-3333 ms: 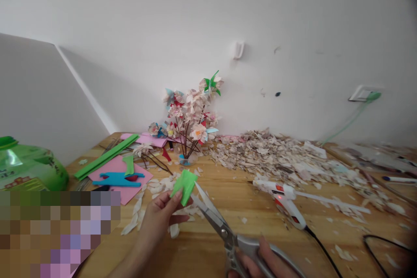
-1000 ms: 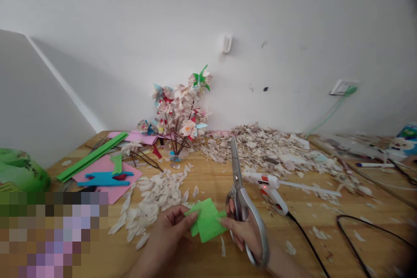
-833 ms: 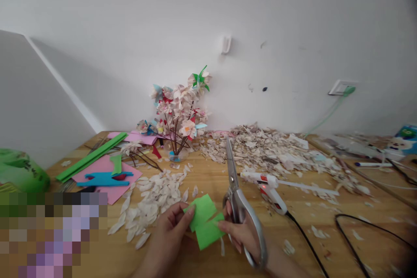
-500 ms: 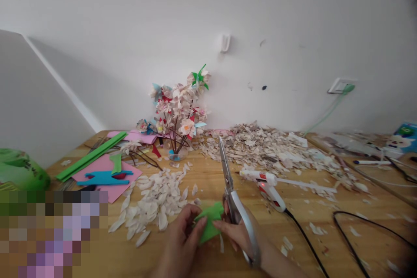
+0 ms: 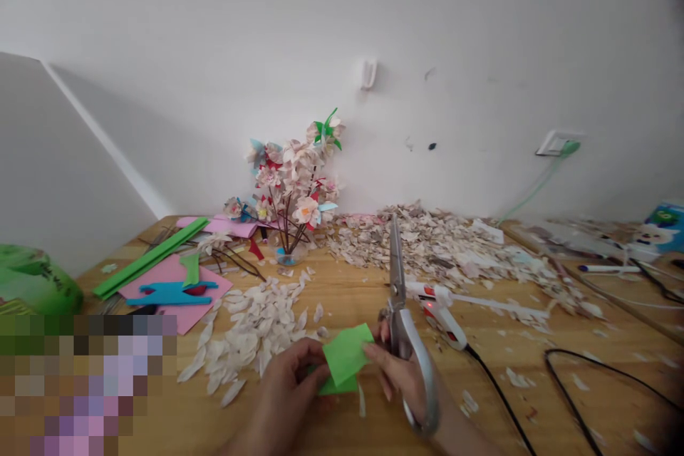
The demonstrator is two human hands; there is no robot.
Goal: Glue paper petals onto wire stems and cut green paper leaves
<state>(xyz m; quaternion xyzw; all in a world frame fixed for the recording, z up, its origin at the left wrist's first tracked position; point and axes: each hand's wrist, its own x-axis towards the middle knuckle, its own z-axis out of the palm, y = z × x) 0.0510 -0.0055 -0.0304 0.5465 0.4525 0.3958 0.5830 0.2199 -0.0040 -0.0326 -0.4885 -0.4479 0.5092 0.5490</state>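
Two overlapping pieces of green paper (image 5: 347,355) are between my hands low in the middle of the head view. My left hand (image 5: 299,385) pinches them from the left, the lower piece partly behind its thumb. On the other side, thumb and fingers of my right hand (image 5: 398,370) grip the right edge of the upper piece. A large pair of metal scissors (image 5: 398,285) also hangs in the right hand, handles around it and the blades pointing up and away, apparently closed. Loose whitish petals (image 5: 256,328) lie just beyond the left hand.
A glue gun (image 5: 443,313), red light lit, lies right of the scissors, its black cord running forward. Behind stands a vase of flowers (image 5: 293,192) beside a heap of dried petals (image 5: 427,235). Pink paper (image 5: 176,263) with blue and green scraps lies left.
The upper green piece has opened out flat and turned, showing a square shape above the lower one. The scissors have swung upright and shifted right with my right hand.
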